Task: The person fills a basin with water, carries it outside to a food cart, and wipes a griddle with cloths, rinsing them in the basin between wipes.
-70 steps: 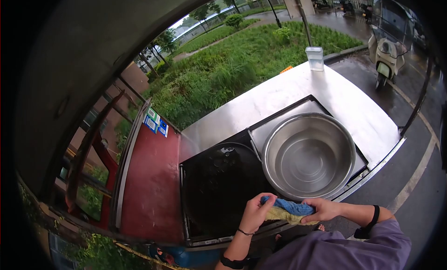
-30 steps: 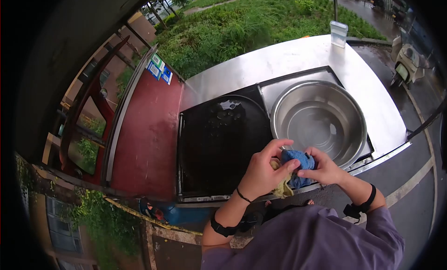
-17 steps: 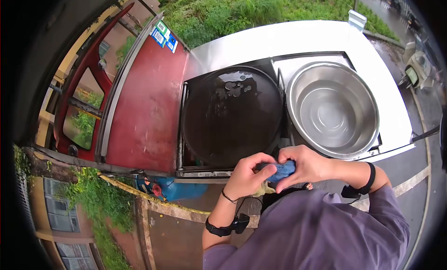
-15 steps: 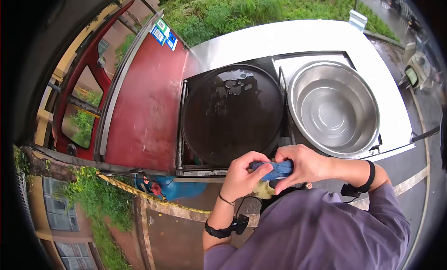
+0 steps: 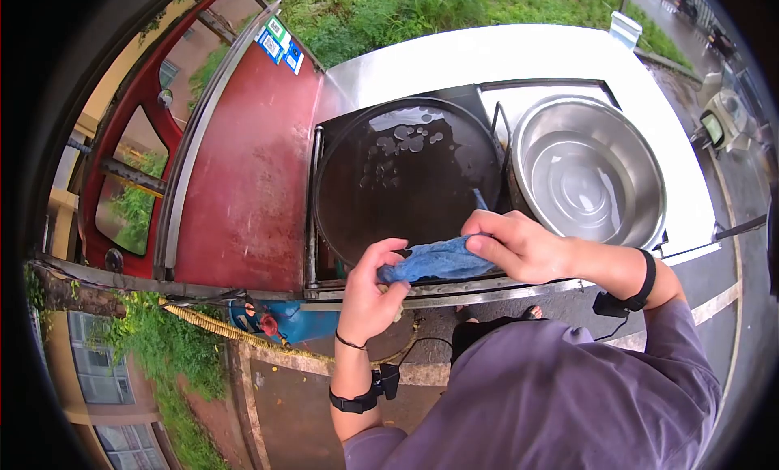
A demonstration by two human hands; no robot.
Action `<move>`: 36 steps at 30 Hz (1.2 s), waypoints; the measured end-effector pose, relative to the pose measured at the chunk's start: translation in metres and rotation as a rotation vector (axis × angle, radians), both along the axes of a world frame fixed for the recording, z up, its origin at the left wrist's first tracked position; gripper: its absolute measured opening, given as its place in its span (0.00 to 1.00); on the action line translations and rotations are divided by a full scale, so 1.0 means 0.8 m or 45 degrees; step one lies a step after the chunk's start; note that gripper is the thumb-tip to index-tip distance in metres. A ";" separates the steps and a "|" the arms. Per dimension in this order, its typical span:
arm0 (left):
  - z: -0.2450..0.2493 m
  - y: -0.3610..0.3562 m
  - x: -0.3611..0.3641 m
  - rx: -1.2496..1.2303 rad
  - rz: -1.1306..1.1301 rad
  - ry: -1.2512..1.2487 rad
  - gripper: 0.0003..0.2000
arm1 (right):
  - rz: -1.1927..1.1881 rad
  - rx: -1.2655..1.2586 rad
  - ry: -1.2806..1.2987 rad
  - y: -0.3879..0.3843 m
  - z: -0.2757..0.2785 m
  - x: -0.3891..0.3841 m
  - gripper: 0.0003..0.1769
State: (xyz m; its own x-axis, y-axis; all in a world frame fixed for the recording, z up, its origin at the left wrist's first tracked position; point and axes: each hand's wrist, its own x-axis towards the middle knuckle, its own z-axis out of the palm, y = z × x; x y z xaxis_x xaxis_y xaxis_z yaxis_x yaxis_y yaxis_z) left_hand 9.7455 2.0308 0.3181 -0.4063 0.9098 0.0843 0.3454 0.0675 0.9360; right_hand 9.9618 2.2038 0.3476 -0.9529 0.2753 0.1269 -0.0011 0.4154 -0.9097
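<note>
Stretched between my two hands is a damp-looking blue cloth point(image 5: 442, 261), held over the near edge of the griddle. My left hand point(image 5: 372, 287) pinches its left end between thumb and fingers. At the other end my right hand point(image 5: 519, 247) grips the cloth, and a thin blue corner sticks up above the fingers. Something pale yellowish shows partly beneath my left hand; its kind is hidden. Beyond the cloth lies a round dark griddle point(image 5: 389, 186) with water drops and wet patches on it. To its right stands a steel basin point(image 5: 529, 171) with some clear liquid inside.
A red panel point(image 5: 247, 178) with code stickers rises left of the griddle. The shiny metal counter point(image 5: 454, 60) wraps behind griddle and basin. Below the counter sit a blue tank point(image 5: 316, 326) and a yellow hose point(image 5: 215, 328). A scooter point(image 5: 722, 121) stands at far right.
My hands have moved apart and forward over the griddle's near edge. The bunched blue cloth is now spread lengthwise between them.
</note>
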 end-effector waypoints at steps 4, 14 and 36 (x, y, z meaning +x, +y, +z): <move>0.009 0.009 0.002 -0.222 -0.395 0.025 0.22 | 0.135 -0.176 -0.076 -0.020 0.006 -0.028 0.16; 0.041 0.018 -0.007 0.072 -0.402 0.194 0.10 | 0.269 0.028 -0.014 -0.004 0.016 -0.054 0.16; 0.049 0.066 -0.178 -0.463 -0.171 0.440 0.12 | -0.571 0.125 -0.014 0.111 -0.046 -0.096 0.14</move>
State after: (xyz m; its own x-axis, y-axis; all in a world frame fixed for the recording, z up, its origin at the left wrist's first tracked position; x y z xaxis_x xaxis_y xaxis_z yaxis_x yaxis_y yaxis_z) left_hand 9.6031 2.0832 0.3576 -0.2882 0.9475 -0.1383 0.6582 0.3010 0.6900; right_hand 9.8850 2.2927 0.3112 -0.7439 0.6479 0.1637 0.2078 0.4571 -0.8648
